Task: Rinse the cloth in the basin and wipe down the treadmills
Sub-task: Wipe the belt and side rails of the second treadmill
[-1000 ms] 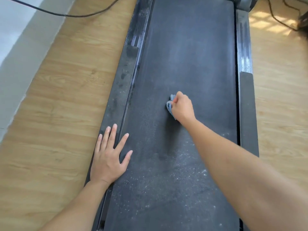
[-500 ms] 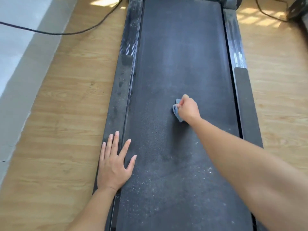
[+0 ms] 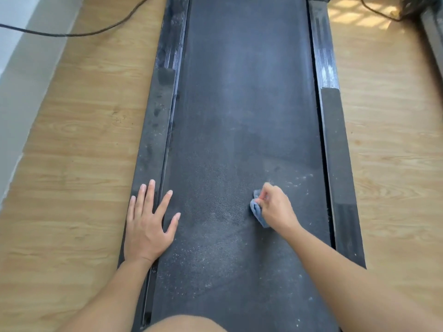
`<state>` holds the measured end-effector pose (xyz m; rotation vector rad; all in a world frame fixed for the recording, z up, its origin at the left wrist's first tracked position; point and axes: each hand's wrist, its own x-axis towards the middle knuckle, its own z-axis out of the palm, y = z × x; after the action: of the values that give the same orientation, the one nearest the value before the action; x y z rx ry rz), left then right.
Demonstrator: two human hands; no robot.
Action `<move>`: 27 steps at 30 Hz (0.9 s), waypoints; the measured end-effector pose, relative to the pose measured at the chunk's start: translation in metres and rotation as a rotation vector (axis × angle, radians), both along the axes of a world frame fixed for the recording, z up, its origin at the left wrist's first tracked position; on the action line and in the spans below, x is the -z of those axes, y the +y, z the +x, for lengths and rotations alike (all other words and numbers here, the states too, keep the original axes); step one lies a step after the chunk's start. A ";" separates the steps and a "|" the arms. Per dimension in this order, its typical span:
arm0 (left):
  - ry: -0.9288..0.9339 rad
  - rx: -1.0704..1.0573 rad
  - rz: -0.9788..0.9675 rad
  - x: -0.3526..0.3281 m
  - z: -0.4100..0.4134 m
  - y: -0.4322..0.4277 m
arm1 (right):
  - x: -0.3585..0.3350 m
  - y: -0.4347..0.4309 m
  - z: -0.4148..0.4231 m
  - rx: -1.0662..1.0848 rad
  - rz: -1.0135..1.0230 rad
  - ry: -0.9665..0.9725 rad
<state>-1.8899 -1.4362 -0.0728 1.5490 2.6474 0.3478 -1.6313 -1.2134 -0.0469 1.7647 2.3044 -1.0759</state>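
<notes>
The right hand (image 3: 275,207) curls around a small bunched blue cloth (image 3: 257,209), pinching it between thumb and fingers and pressing it down on the dark belt of the treadmill (image 3: 244,104), right of the belt's middle and fairly near the person. Pale specks of dust lie on the belt around and nearer than the cloth. The left hand (image 3: 148,226) lies flat with its fingers spread and straight, palm down across the treadmill's left side rail (image 3: 155,121) and the belt's left edge, holding nothing. A black cable (image 3: 72,34) runs over the wooden floor (image 3: 79,140) far left.
</notes>
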 end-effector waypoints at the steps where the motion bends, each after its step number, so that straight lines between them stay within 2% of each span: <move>1: -0.004 0.006 0.003 0.001 0.001 -0.001 | 0.002 0.017 -0.007 0.054 0.013 0.013; 4: -0.004 0.009 0.025 0.006 0.002 -0.002 | 0.006 0.089 -0.047 0.144 0.051 0.049; 8: 0.010 0.018 0.043 0.010 0.001 0.000 | -0.003 0.158 -0.076 0.068 0.068 -0.005; 11: 0.006 0.015 0.028 0.009 0.001 0.001 | -0.003 0.116 -0.051 0.033 0.095 0.041; 16: 0.008 0.019 0.005 0.008 0.000 -0.002 | -0.008 -0.034 0.042 -0.031 0.077 0.013; 18: 0.007 0.026 0.010 0.007 0.003 -0.002 | -0.006 -0.052 0.064 -0.044 0.076 0.004; 20: 0.003 0.022 0.017 0.006 0.003 0.001 | 0.002 -0.018 0.056 0.002 0.131 -0.008; 23: 0.011 0.024 0.029 0.009 0.002 -0.002 | 0.016 0.077 0.022 0.116 0.194 -0.037; 27: 0.031 0.034 0.045 0.014 -0.001 -0.001 | 0.010 0.179 -0.005 0.042 0.163 -0.123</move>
<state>-1.8911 -1.4376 -0.0871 1.6239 2.6503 0.3874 -1.6365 -1.0340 -0.0574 1.8843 2.3498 -0.7799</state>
